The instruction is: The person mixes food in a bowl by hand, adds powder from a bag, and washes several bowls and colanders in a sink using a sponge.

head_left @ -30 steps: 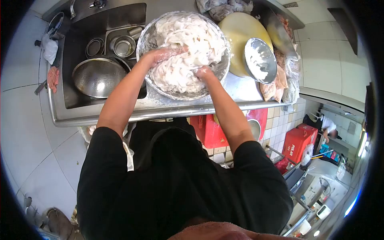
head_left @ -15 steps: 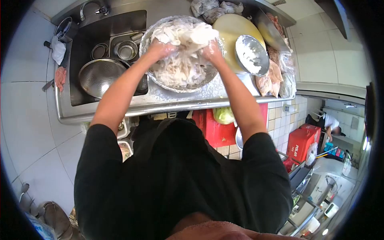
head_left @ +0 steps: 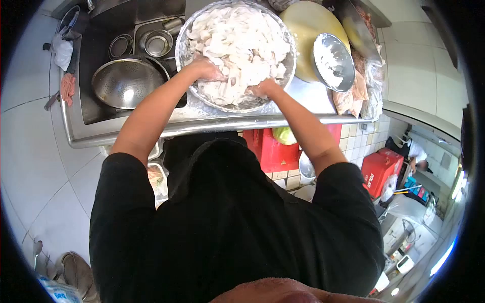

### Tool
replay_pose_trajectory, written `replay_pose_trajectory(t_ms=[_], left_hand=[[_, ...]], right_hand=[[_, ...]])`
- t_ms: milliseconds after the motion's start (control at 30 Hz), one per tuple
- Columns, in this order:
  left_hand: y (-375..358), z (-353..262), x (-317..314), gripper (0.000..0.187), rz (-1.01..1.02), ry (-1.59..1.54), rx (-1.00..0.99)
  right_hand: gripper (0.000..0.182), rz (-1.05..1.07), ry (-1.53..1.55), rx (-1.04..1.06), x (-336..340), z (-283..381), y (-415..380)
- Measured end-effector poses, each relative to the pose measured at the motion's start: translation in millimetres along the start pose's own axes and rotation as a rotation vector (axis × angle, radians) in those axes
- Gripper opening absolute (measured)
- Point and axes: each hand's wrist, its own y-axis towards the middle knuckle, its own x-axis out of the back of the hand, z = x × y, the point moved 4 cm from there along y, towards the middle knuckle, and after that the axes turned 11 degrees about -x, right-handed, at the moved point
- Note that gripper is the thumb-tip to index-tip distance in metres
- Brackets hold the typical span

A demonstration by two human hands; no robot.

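Note:
A large metal bowl [head_left: 292,59] on the counter is heaped with pale strips [head_left: 237,40], wet-looking and coated in white; they could be sliced meat, but I cannot be sure. My left hand [head_left: 206,69] reaches into the near left part of the heap, its fingers sunk among the strips. At the near right side of the bowl, my right hand [head_left: 263,88] is pushed in too, with its fingertips buried. How far either hand is closed is hidden. White paste or powder clings to both hands.
Right of the bowl, a smaller metal bowl [head_left: 333,63] with white powder sits on a round yellowish board [head_left: 303,30]. Bagged raw meat [head_left: 356,93] lies beyond. The sink [head_left: 93,55] at left holds a colander [head_left: 126,83] and small metal pots [head_left: 158,43]. Another person [head_left: 417,154] is far right.
Both hands have come down and toward me with the strips they were lifting, and are now sunk in the near part of the heap. The view has shifted, so the bowl appears higher.

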Motion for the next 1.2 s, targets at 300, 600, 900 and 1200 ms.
replay_pose_trajectory(t_ms=[300, 600, 900, 1200], left_hand=[[0.7, -25.8, 1.1, 0.040, -0.308, -1.377, 0.125], [-39.3, -41.9, 62.9, 0.049, -0.254, -0.248, 0.076], [-52.7, -29.1, 11.7, 0.074, 0.025, 0.112, 0.102], [12.4, -7.9, -29.3, 0.038, -0.366, -0.159, 0.270]], right_hand=[[0.035, -0.142, 1.537, -0.080, -10.0, -7.3, 40.4], [0.024, -0.811, -0.020, 0.010, 93.1, 7.3, -29.0], [0.041, 0.177, -0.311, 0.079, 110.9, 0.3, -50.8], [0.038, -0.232, -0.038, -0.431, 9.7, 27.2, -21.5]])
